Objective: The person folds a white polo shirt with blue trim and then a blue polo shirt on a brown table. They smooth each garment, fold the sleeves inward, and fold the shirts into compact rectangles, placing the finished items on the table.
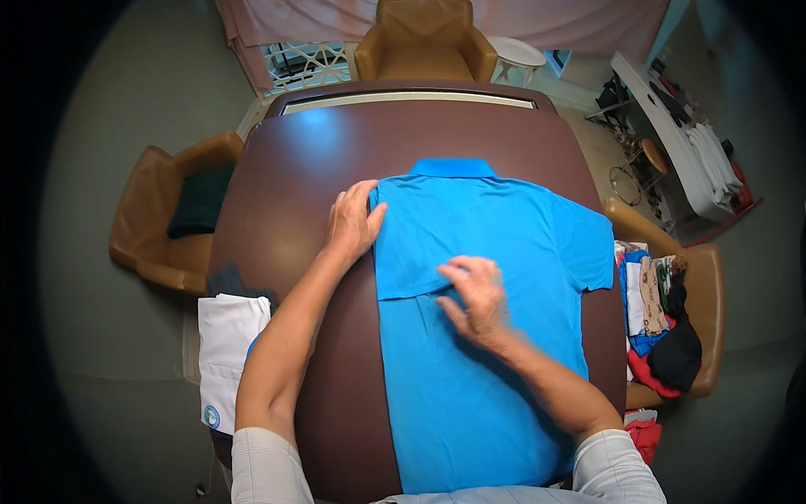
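A bright blue polo shirt (537, 244) lies spread on the table in front of me, collar (453, 168) at the far end. Its left side is folded inward, and the folded sleeve ends in a hem across the left half. My left hand (354, 220) rests at the shirt's far left corner, thumb apart from the fingers and touching the cloth. Over the middle of the shirt, my right hand (478, 298) is slightly blurred, its fingers spread with nothing held. The shirt's right sleeve (592, 252) lies outstretched toward the table's right edge.
The brown table (336, 143) carries folded white clothing (231, 353) at its left edge. A tan armchair (714, 311) on the right holds piled clothes (651, 294). Another armchair (134, 218) with dark cloth stands left, and a third (426, 42) beyond the far edge.
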A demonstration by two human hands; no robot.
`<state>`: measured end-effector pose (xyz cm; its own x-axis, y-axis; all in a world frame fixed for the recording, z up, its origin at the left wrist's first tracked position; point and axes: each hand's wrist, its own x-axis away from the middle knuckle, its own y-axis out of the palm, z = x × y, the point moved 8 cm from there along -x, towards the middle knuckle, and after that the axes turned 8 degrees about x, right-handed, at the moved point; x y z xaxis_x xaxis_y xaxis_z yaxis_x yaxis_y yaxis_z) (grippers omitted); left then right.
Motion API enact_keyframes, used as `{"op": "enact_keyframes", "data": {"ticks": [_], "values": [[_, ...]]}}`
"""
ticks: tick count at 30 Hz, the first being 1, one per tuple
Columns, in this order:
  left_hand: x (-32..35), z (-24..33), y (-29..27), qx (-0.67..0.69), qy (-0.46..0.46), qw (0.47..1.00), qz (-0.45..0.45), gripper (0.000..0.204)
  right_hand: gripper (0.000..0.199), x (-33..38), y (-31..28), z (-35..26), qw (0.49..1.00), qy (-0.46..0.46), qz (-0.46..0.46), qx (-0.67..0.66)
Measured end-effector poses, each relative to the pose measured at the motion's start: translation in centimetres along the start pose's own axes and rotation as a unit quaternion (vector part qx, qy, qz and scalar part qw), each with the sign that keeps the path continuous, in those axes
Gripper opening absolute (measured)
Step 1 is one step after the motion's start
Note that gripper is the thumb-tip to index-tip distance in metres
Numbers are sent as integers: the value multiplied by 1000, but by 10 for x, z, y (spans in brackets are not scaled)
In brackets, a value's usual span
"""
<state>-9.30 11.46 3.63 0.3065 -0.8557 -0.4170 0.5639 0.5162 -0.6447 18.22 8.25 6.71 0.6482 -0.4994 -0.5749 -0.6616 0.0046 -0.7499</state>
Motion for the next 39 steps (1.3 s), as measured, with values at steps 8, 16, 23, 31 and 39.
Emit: {"op": "enact_keyframes", "data": {"ticks": [8, 16, 23, 31, 39], "values": [[89, 92, -9, -46, 239, 957, -161, 67, 37, 23, 13, 45, 995, 93, -7, 19], [119, 70, 10, -86, 198, 964, -153, 60, 24, 24, 12, 54, 994, 103, 35, 1], [123, 59, 12, -81, 233, 961, -126, 40, 24, 31, 7, 54, 992, 114, 42, 30], [124, 56, 9, -73, 228, 959, -148, 36, 24, 35, 9, 49, 990, 111, -15, 84], [107, 67, -5, -52, 201, 969, -133, 32, 39, 6, -21, 28, 994, 74, -62, 56]]}}
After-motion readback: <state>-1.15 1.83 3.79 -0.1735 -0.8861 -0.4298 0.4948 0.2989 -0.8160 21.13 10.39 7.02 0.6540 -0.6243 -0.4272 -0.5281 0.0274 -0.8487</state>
